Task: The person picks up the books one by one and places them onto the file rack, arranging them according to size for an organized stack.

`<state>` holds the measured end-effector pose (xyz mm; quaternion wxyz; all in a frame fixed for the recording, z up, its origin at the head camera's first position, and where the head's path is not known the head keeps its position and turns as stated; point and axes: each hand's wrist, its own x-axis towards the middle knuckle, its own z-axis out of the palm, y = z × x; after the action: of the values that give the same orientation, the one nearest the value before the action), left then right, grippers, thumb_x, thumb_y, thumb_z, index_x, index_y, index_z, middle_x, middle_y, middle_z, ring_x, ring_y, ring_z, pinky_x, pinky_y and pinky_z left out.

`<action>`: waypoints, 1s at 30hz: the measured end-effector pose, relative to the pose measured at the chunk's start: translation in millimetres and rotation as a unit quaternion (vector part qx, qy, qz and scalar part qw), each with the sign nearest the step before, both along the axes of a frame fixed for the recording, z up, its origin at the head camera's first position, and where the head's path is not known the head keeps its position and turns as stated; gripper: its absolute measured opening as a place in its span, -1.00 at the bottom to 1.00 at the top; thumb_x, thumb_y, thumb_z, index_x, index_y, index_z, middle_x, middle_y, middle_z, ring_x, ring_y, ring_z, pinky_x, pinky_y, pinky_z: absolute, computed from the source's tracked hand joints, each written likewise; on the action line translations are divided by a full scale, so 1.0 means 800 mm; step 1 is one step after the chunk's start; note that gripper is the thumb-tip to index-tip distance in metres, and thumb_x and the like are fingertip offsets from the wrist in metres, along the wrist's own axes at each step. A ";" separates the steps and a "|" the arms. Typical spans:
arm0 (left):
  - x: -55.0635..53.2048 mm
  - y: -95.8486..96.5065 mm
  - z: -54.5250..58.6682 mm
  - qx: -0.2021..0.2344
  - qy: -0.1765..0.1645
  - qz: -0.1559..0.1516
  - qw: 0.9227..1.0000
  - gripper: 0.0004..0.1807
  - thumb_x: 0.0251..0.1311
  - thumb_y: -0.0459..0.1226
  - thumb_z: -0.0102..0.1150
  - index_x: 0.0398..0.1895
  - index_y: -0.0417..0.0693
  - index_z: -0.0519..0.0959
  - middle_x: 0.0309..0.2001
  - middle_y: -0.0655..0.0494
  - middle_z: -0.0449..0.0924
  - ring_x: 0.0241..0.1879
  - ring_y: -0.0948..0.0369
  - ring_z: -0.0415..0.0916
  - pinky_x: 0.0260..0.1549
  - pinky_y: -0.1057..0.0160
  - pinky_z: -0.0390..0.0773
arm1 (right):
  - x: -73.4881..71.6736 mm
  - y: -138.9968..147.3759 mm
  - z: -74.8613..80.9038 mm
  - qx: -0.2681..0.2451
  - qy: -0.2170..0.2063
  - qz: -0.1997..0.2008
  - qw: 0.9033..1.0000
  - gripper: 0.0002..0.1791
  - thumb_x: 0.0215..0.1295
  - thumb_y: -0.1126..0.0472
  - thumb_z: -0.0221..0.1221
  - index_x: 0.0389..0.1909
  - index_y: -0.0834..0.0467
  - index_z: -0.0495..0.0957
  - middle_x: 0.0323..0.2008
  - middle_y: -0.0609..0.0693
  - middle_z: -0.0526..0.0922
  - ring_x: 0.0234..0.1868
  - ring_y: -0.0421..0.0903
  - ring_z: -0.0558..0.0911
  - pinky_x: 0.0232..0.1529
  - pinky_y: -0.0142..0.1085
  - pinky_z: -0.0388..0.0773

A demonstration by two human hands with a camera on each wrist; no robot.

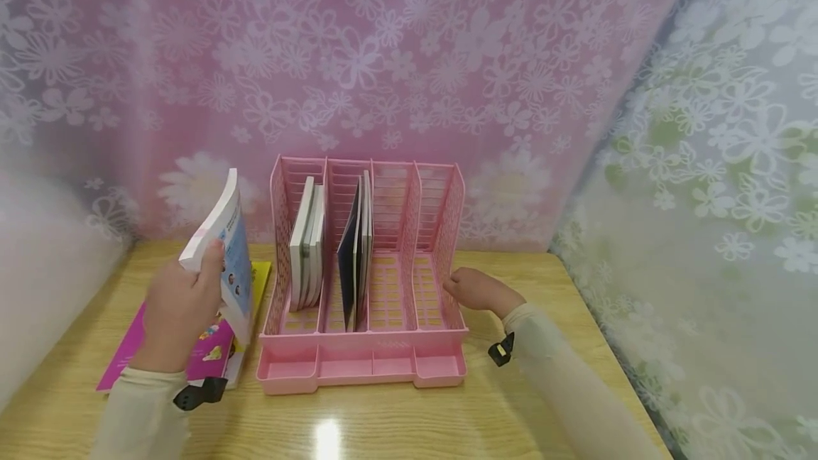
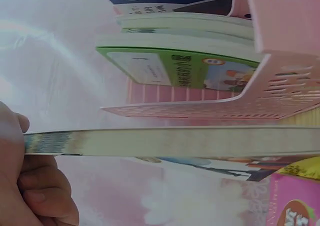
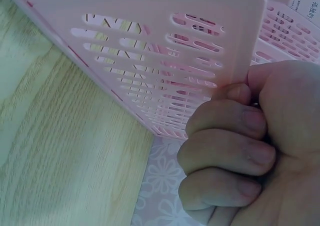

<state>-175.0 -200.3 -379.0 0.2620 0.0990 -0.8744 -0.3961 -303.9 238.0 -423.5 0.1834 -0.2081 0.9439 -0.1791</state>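
My left hand [image 1: 182, 311] grips a thick paperback book [image 1: 238, 254] by its edge, holding it upright to the left of the pink file rack [image 1: 363, 339]. In the left wrist view the book [image 2: 190, 142] shows its long pale edge, with thumb above and fingers curled below. At the rack's right side wall, my right hand [image 1: 479, 291] pinches the front edge between thumb and forefinger, its other fingers curled. White-edged books [image 1: 307, 254] stand in the leftmost compartment, one with a green cover [image 2: 190, 68]. Dark-covered thin books [image 1: 355, 261] lean in the second. The two right compartments hold nothing.
On the wooden table [image 1: 511, 403], left of the rack, lie magenta and yellow books [image 1: 217, 350], partly hidden by my left hand. Small trays [image 1: 345, 366] run along the rack's front. A flowered pink curtain [image 1: 383, 55] hangs behind, and another flowered sheet [image 1: 722, 233] borders the right.
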 end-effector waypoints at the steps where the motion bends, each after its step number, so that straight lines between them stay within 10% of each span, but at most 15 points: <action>1: 0.000 -0.001 0.002 -0.006 0.010 0.002 1.000 -0.36 0.54 0.10 -0.09 -0.35 -0.32 0.65 -0.57 -0.23 0.63 -0.64 -0.06 0.59 -0.77 0.13 0.41 | 0.000 0.000 -0.001 0.001 0.004 0.001 1.000 -0.47 0.65 0.14 -0.22 -0.68 0.02 0.22 -0.62 -0.09 0.21 -0.56 -0.15 0.16 -0.32 -0.20 0.27; 7: 0.003 -0.005 0.010 -0.022 0.022 0.015 0.999 -0.36 0.55 0.07 -0.12 -0.26 -0.38 0.65 -0.36 -0.42 0.68 -0.39 -0.34 0.67 -0.70 0.07 0.53 | -0.002 0.002 -0.008 0.002 0.009 0.001 1.000 -0.46 0.66 0.12 -0.23 -0.67 0.03 0.22 -0.63 -0.09 0.22 -0.56 -0.14 0.15 -0.30 -0.18 0.27; 30: -0.012 -0.009 -0.012 -0.032 -0.035 0.016 0.999 -0.26 0.55 0.16 -0.19 -0.25 -0.41 0.60 -0.35 -0.40 0.66 -0.37 -0.29 0.66 -0.69 0.14 0.45 | -0.002 -0.006 -0.014 0.027 0.021 -0.029 0.999 -0.47 0.66 0.09 -0.20 -0.65 0.06 0.31 -0.62 -0.08 0.31 -0.55 -0.15 0.28 -0.32 -0.22 0.33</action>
<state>-184.9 -207.8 -388.4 0.2407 0.1187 -0.8935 -0.3601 -305.1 232.8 -434.7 0.1638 -0.1797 0.9577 -0.1542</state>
